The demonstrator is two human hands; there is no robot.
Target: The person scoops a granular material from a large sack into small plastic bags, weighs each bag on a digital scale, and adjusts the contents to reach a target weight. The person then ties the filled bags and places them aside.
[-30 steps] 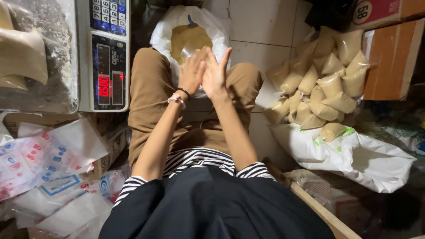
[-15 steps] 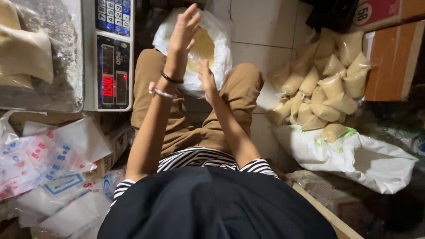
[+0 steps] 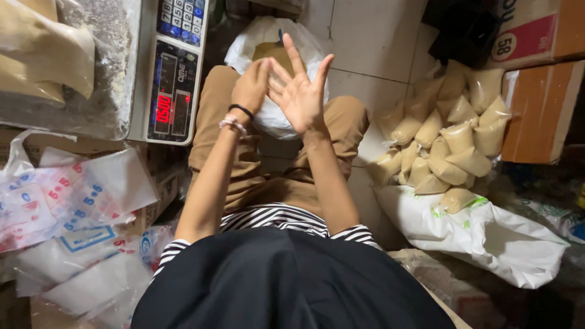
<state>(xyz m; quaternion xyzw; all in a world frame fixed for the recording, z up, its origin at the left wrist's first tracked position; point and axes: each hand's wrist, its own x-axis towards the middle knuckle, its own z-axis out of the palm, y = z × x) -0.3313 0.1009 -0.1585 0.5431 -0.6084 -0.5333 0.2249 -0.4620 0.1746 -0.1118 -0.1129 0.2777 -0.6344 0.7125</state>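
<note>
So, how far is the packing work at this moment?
Done: a pile of filled, tied bags lies at the right. In hand: nothing; the left hand and right hand are raised, empty. Left: the open sack holds powder, and empty bags wait.

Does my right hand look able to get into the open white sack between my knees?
Probably yes: the right hand hovers empty just above the white sack, whose mouth is open, and only the left hand is beside it.

head cam | looks steeply down | close over lap and raised hands (image 3: pixel 286 85) | single view
</note>
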